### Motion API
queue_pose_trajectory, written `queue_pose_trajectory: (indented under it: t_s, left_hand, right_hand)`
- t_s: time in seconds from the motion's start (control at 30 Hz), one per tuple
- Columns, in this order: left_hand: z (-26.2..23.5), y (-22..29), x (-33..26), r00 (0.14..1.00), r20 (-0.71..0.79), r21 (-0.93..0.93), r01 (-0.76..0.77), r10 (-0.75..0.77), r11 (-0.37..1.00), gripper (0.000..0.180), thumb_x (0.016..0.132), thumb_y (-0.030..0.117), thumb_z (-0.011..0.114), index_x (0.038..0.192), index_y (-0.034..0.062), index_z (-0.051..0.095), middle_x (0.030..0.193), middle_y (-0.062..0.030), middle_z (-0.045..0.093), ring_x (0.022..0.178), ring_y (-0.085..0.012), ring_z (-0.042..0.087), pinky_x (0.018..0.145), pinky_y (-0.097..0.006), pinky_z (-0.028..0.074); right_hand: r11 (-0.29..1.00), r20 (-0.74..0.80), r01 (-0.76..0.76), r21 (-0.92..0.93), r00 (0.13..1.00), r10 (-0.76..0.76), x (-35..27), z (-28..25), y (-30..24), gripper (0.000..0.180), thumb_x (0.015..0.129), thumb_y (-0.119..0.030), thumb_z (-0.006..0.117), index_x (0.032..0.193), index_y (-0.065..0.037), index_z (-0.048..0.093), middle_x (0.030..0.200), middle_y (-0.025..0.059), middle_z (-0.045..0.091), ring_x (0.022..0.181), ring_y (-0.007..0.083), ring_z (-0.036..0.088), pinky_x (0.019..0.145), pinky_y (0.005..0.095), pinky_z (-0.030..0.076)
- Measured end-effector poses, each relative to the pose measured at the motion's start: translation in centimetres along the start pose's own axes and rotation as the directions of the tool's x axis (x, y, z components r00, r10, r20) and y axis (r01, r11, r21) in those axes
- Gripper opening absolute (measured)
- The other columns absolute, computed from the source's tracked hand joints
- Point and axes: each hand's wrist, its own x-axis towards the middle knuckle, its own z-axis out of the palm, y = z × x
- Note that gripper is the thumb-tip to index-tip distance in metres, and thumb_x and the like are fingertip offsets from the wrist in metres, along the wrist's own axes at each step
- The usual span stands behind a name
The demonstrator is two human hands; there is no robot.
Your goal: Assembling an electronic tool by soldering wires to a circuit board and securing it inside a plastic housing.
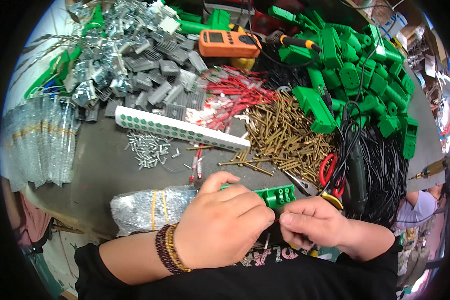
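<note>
My left hand (225,225), with beaded bracelets at the wrist, curls over a green plastic housing (281,196) near the table's front edge. Its fingers are closed, their tips meeting those of my right hand. My right hand (315,223) is pinched shut at the housing's near side. A speck of red shows between the two hands; what they pinch is too small to make out. The housing's middle is hidden behind my left hand. Left of it lies a bubble-wrap bundle (135,210) with yellow bands. Red-handled pliers (329,172) rest just beyond my right hand.
Brass screws (285,135), red wires (235,90), grey finned blocks (160,95) and green housings (370,85) are heaped behind. A white strip with green dots (180,131) lies by small silver screws (147,150). Black cables (385,175) lie right; an orange multimeter (227,45) stands back.
</note>
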Motion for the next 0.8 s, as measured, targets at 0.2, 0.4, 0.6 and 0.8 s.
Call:
queue_pose_trajectory:
  t_s: [0.2, 0.4, 0.6, 0.8]
  left_hand:
    - [0.0, 0.3, 0.0, 0.999, 0.013, -0.044, 0.05, -0.049, 0.998, 0.014, 0.078, 0.008, 0.072, 0.09, 0.0112, 0.066, 0.081, -0.0019, 0.065, 0.081, -0.0207, 0.065, 0.091, -0.043, 0.044]
    - [0.3, 0.1, -0.2, 0.999, 0.018, -0.04, 0.051, -0.05, 0.998, 0.02, 0.074, 0.004, 0.073, 0.091, 0.0124, 0.067, 0.077, -0.0011, 0.066, 0.08, -0.0194, 0.066, 0.094, -0.044, 0.044]
    - [0.4, -0.1, -0.5, 0.998, 0.03, -0.038, 0.048, -0.047, 0.998, 0.019, 0.077, 0.006, 0.071, 0.093, 0.015, 0.068, 0.078, 0.0004, 0.065, 0.08, -0.0179, 0.066, 0.095, -0.044, 0.044]
    - [0.3, -0.1, -0.3, 0.999, 0.037, -0.069, 0.033, -0.031, 0.997, 0.016, 0.079, 0.007, 0.069, 0.093, 0.0151, 0.067, 0.079, 0.0007, 0.064, 0.079, -0.0185, 0.065, 0.095, -0.045, 0.044]
  right_hand:
    - [0.207, 0.11, 0.518, -0.83, 0.517, -0.849, 2.7, 0.2, 0.9, 0.031, 0.087, -0.034, 0.074, 0.08, -0.007, 0.061, 0.059, 0.0069, 0.05, 0.052, 0.0271, 0.057, 0.046, 0.0365, 0.044]
    - [-0.006, 0.229, 0.379, -0.925, 0.547, -0.805, 4.8, -2.8, -5.6, 0.031, 0.088, -0.032, 0.071, 0.07, -0.008, 0.063, 0.067, 0.0094, 0.057, 0.062, 0.032, 0.061, 0.054, 0.0429, 0.047]
    - [-0.115, 0.164, 0.123, -0.986, 0.543, -0.823, 16.1, -1.7, -10.5, 0.017, 0.084, -0.022, 0.07, 0.089, -0.005, 0.072, 0.086, 0.0125, 0.066, 0.085, 0.0329, 0.066, 0.075, 0.0439, 0.053]
    - [-0.108, 0.072, -0.008, -0.994, 0.697, -0.714, 17.3, -1.9, -10.8, 0.017, 0.082, -0.023, 0.072, 0.09, -0.008, 0.074, 0.094, 0.0109, 0.067, 0.089, 0.0319, 0.067, 0.075, 0.0443, 0.054]
